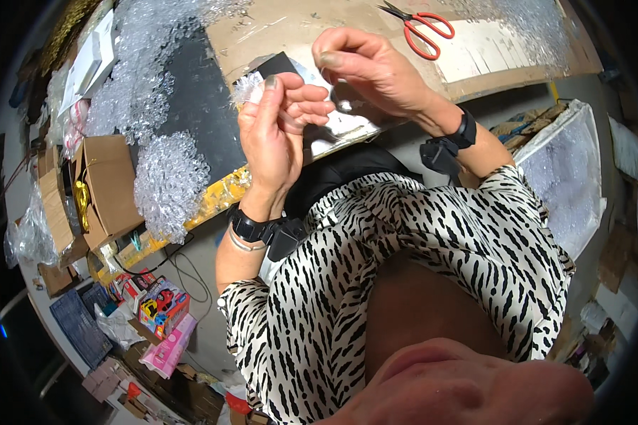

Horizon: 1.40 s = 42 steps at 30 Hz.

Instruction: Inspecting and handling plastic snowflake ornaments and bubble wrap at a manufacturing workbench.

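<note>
My left hand (275,131) is over the near edge of the workbench, its thumb against the index finger and the other fingers loosely curled. A small bunch of thin clear plastic pieces (246,90) sticks out at its left side and seems to be gripped in it. Just to the right, my right hand (376,71) is closed in a pinch, thumb against index finger. Whatever is between those fingertips is too small to make out. Below both hands lie a black flat piece (275,65) and a shiny whitish sheet (347,124).
Red-handled scissors (424,34) lie beyond my right hand. Heaps of clear plastic pieces (174,180) cover the bench's left side, and another heap (535,32) is at far right. A cardboard box (110,188) stands left; a white-lined container (563,177) stands right.
</note>
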Motion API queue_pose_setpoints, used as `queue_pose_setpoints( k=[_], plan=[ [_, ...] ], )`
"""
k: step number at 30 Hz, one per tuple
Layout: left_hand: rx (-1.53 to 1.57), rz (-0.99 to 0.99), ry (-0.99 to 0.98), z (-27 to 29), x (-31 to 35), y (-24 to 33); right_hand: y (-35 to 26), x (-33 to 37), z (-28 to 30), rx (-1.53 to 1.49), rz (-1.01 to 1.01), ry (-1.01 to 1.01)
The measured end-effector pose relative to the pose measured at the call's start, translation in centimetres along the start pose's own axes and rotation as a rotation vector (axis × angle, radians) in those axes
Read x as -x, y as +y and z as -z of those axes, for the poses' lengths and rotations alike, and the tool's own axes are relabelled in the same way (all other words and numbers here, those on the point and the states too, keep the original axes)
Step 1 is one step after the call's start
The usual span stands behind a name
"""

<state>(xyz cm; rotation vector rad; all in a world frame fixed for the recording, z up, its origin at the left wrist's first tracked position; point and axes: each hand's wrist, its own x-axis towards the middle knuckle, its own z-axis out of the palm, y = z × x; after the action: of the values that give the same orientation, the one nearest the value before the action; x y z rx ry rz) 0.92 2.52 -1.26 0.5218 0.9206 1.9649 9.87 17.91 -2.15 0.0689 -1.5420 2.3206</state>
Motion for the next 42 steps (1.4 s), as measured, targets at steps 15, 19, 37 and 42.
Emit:
queue_pose_setpoints(
  k=[15,19,37,42],
  plan=[
    [-2.252,-0.725,0.386,17.9,-18.1,11.5,0.9,3.2,5.1,-0.24,-0.308,0.038],
    [-2.5,-0.34,0.305,19.0,-20.5,12.0,1.3,3.8,5.5,-0.274,-0.327,0.097],
    [-1.049,-0.043,0.168,3.0,-0.2,9.7,-1.3,4.4,1.6,-0.203,-0.309,0.049],
    [-0.769,0.191,0.177,2.3,2.3,5.1,-0.9,4.4,0.2,0.035,-0.365,-0.002]
  ],
)
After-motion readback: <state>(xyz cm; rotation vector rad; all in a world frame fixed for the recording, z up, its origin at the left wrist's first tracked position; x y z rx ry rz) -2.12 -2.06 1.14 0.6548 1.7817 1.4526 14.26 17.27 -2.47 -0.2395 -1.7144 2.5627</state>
